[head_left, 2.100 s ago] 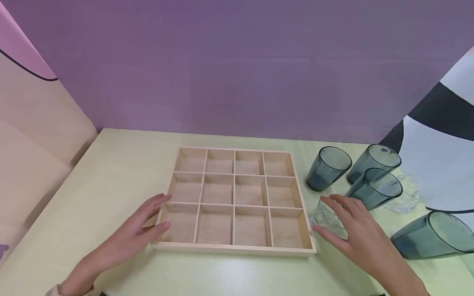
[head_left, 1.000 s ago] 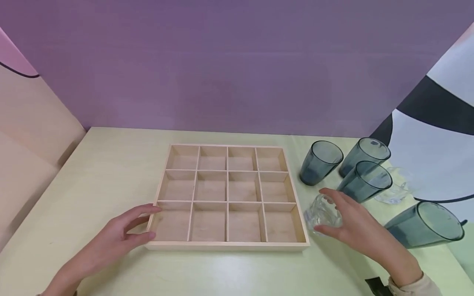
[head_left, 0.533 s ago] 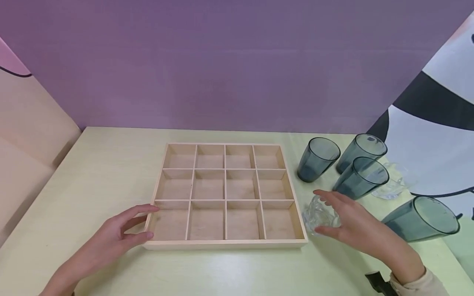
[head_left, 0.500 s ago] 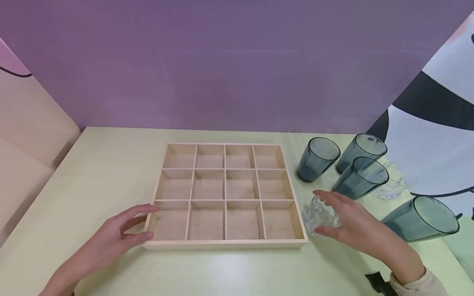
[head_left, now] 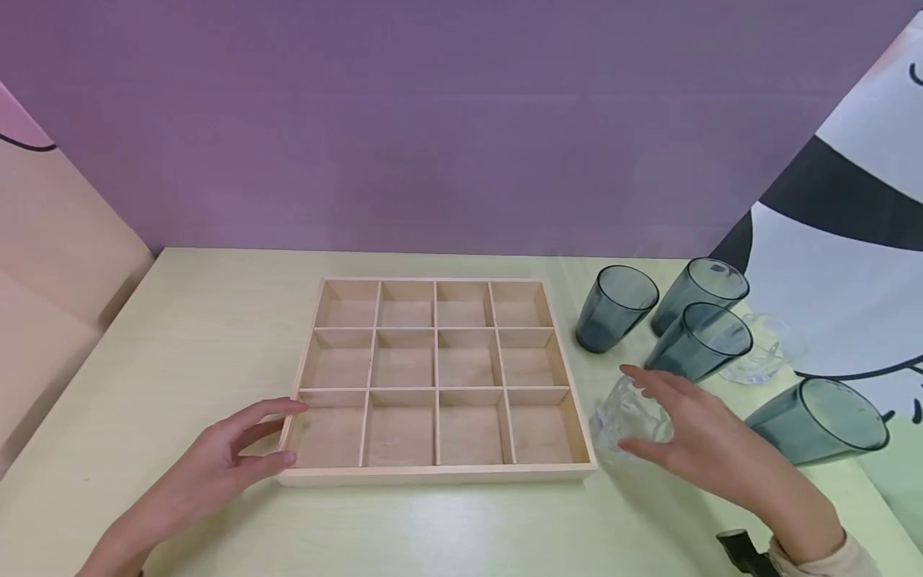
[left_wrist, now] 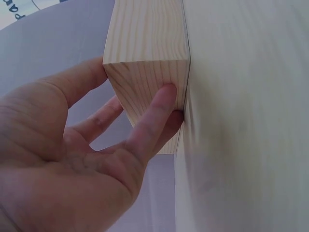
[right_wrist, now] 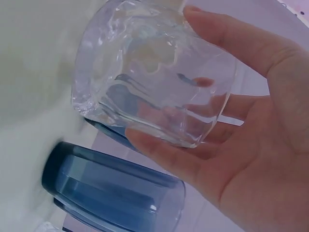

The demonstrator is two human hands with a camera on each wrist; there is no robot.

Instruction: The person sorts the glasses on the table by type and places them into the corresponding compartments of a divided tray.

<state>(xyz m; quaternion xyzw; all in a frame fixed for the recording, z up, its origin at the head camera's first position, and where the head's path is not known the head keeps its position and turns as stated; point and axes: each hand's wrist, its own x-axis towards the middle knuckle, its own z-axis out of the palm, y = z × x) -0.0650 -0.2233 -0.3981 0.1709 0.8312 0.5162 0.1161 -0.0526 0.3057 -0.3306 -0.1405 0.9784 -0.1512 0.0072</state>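
Observation:
In the head view a wooden tray with several square compartments lies on the table. My left hand is at its left side near the front corner, the forefinger at the rim. The left wrist view shows fingertips touching the side of the tray, the fingers not wrapped around it. To the right of the tray, my right hand holds a clear wavy glass tumbler. In the right wrist view, thumb and fingers go around this tumbler from opposite sides. Its base is close to the table.
Behind and right of my right hand stand several blue-grey glasses, among them one by the tray and a large one at the right edge. Another clear glass is partly hidden behind them. A purple wall closes off the back.
My left hand has drawn back from over the tray's compartments to its left side. My right hand has come around the clear tumbler, which shifts slightly at the end. The whole view has shifted slightly.

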